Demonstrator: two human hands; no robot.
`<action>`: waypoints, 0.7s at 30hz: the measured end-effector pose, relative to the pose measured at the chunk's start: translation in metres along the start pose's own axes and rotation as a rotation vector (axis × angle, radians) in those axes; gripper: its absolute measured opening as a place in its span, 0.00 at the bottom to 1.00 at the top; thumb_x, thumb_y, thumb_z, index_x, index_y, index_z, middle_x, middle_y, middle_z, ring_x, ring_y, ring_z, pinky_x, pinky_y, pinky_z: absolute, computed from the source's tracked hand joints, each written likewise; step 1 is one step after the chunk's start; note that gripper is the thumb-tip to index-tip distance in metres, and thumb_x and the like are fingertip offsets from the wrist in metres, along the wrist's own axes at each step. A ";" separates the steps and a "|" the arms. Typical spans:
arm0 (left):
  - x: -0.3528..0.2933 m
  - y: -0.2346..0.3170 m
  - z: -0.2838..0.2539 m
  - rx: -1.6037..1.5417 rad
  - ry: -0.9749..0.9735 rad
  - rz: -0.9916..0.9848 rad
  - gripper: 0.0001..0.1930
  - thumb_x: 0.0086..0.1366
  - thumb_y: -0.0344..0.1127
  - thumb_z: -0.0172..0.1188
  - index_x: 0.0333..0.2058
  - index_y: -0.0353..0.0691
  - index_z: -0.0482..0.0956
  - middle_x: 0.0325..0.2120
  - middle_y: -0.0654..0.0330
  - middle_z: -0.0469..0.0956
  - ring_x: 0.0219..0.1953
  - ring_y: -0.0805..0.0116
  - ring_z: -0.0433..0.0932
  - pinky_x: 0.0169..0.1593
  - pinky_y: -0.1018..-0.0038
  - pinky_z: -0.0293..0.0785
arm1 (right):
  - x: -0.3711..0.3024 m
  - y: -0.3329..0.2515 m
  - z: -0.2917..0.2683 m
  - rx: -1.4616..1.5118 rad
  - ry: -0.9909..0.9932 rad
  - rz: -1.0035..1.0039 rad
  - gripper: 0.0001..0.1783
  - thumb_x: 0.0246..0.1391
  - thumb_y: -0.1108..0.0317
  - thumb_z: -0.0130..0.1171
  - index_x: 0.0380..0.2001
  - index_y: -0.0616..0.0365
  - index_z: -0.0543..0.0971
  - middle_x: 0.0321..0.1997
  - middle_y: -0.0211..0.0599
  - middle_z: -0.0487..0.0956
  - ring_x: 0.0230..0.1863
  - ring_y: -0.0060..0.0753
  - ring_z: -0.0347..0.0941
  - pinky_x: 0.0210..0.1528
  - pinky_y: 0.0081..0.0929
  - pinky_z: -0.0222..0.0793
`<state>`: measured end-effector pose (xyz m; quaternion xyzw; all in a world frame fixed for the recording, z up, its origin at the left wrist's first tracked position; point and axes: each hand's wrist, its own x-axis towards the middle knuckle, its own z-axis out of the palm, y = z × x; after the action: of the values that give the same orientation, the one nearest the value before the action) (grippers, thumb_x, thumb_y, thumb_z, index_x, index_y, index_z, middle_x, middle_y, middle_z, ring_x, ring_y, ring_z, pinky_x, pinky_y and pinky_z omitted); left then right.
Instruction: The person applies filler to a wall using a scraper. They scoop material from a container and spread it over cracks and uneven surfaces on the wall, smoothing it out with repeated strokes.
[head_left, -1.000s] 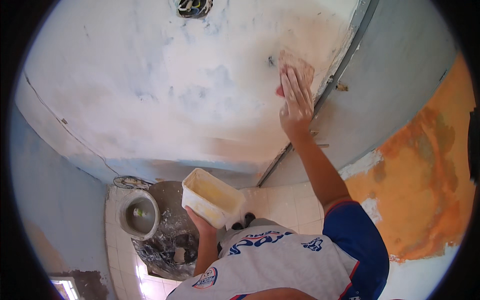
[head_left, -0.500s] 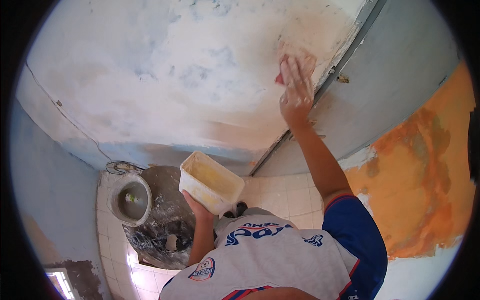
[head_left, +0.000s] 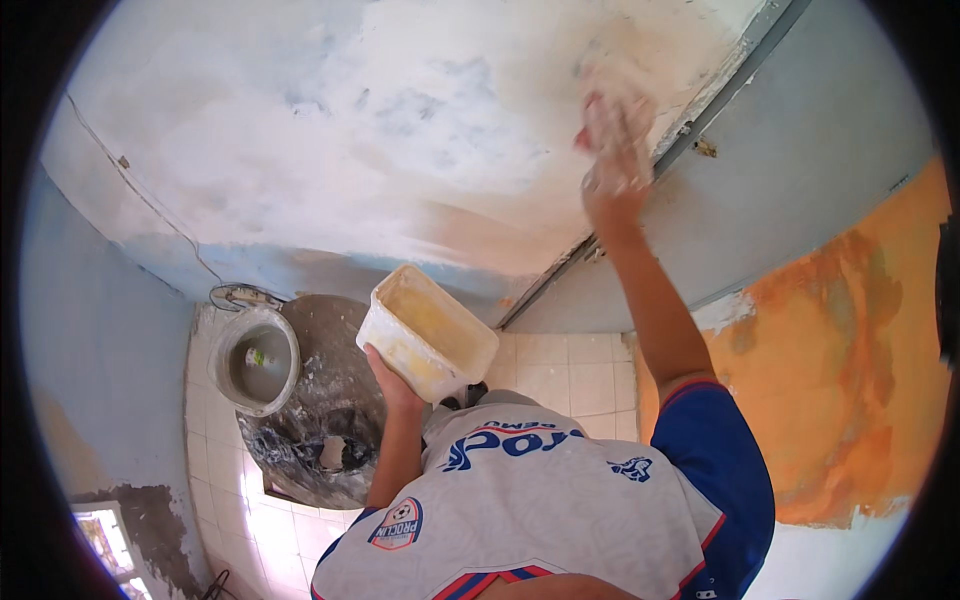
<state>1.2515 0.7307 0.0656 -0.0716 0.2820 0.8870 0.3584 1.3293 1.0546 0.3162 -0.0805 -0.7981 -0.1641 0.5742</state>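
My left hand [head_left: 393, 381] grips an off-white rectangular plastic tub [head_left: 400, 345] from its lower left side, holding it tilted in front of my body. Pale yellowish smears coat the tub's inside. Up at the wall [head_left: 430, 190], close to the grey frame strip, my right hand [head_left: 617, 170] is whitened and blurred by motion. Its fingers press a flat reddish piece [head_left: 590, 115] against the patchy white surface; blur hides what kind of tool it is.
Below left, a round bucket [head_left: 289, 385] with grey content stands on a dark, stained round surface [head_left: 335, 350]. A cable [head_left: 150, 200] runs down the wall. A grey panel [head_left: 800, 130] and an orange patched wall [head_left: 840, 370] lie to the right. Pale tiles [head_left: 590, 375] cover the floor.
My right hand and the reddish piece have shifted right and slightly down in the picture. The tub sits a little higher; the whole view has shifted slightly.
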 end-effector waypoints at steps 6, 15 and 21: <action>0.003 -0.007 -0.002 -0.037 -0.019 0.012 0.38 0.73 0.67 0.32 0.71 0.46 0.54 0.68 0.57 0.61 0.68 0.54 0.63 0.68 0.58 0.63 | -0.005 0.043 0.042 -0.321 -0.119 -0.102 0.32 0.49 0.85 0.54 0.59 0.51 0.78 0.66 0.34 0.74 0.68 0.41 0.68 0.72 0.43 0.60; 0.004 0.017 0.018 -0.137 -0.175 0.207 0.38 0.73 0.67 0.31 0.71 0.49 0.53 0.69 0.58 0.60 0.68 0.53 0.62 0.69 0.58 0.62 | -0.013 0.011 -0.001 -0.001 -0.090 -0.005 0.33 0.46 0.88 0.52 0.57 0.53 0.79 0.64 0.34 0.76 0.68 0.40 0.69 0.68 0.44 0.66; 0.017 0.031 0.057 -0.179 -0.228 0.141 0.38 0.73 0.67 0.33 0.71 0.47 0.55 0.67 0.59 0.62 0.66 0.55 0.66 0.67 0.58 0.66 | 0.010 0.057 0.029 -0.157 -0.139 0.109 0.27 0.57 0.80 0.53 0.59 0.46 0.78 0.67 0.28 0.74 0.66 0.38 0.71 0.59 0.42 0.72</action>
<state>1.2225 0.7542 0.1211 0.0180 0.1634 0.9340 0.3172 1.3187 1.1173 0.3268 -0.1798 -0.8151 -0.1886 0.5175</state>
